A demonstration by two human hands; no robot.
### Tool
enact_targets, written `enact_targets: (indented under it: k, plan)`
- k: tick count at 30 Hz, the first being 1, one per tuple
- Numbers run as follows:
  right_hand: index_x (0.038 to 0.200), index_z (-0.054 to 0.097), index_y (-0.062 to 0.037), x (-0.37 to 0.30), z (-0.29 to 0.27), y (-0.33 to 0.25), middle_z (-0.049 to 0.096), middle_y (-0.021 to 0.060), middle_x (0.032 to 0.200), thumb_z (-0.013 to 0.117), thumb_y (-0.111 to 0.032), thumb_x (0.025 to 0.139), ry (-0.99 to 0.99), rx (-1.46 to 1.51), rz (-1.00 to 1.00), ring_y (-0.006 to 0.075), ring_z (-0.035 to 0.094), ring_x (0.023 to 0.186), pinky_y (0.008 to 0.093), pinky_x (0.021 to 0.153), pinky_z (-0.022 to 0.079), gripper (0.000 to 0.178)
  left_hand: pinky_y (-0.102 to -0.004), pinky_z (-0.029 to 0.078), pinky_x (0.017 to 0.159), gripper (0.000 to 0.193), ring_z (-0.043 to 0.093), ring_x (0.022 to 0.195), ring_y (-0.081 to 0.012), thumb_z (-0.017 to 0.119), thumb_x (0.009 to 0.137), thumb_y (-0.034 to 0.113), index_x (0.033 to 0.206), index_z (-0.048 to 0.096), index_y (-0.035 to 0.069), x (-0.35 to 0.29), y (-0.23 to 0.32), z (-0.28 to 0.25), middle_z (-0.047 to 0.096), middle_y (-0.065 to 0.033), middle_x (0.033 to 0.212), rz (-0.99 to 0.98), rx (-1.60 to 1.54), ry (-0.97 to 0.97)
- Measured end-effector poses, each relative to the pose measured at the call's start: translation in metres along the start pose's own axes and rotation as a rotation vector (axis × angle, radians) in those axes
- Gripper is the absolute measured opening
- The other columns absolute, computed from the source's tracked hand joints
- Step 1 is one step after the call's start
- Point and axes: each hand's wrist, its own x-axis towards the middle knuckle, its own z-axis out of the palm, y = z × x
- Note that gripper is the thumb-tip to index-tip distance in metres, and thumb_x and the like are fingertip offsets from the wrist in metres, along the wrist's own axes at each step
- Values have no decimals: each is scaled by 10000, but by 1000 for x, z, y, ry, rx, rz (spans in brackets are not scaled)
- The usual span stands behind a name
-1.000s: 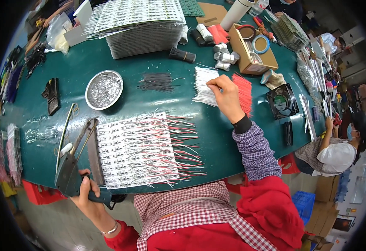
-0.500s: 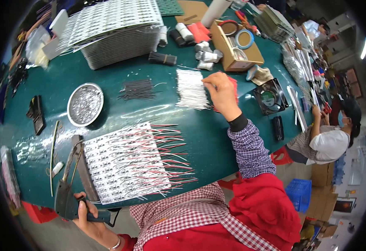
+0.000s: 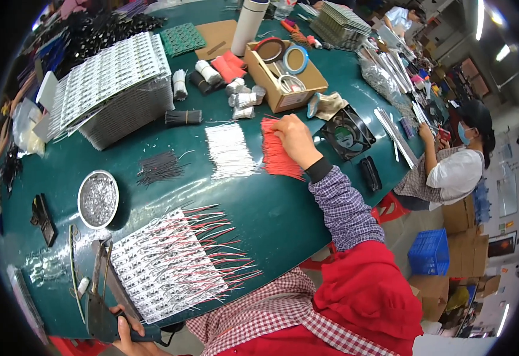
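Right hand [image 3: 295, 139], shifted off white wires [image 3: 231, 151], is touching red wires [image 3: 280, 159] mid-frame, fingers [image 3: 282, 125] bunched, pinch unclear, while left hand [image 3: 128, 333], lower left, is gripping soldering gun [image 3: 100, 317].

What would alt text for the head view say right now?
The right hand is over cut red wires on a green table, beside white wires; the left hand holds a soldering gun beside a wired circuit-board panel.
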Motion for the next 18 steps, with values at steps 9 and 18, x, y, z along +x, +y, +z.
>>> enact_targets:
  k: [9,18]
  plan:
    - [935,630,-24,-4,-7,-7,579,132,903,669,-7,825,35,62,-17,341,582,912,434,789,486,117,-232,419,503,563,490,549,-129,660,800,-92,1343,516,-69,0,-1,-5,661,-156,925,17,-18,20]
    - [909,588,-52,-6,-15,-16,581,139,856,596,-41,856,-8,-17,-73,352,596,879,454,723,477,54,-207,352,455,300,462,560,-81,640,900,44,1166,551,-63,0,-16,-41,591,-167,1101,2,32,14]
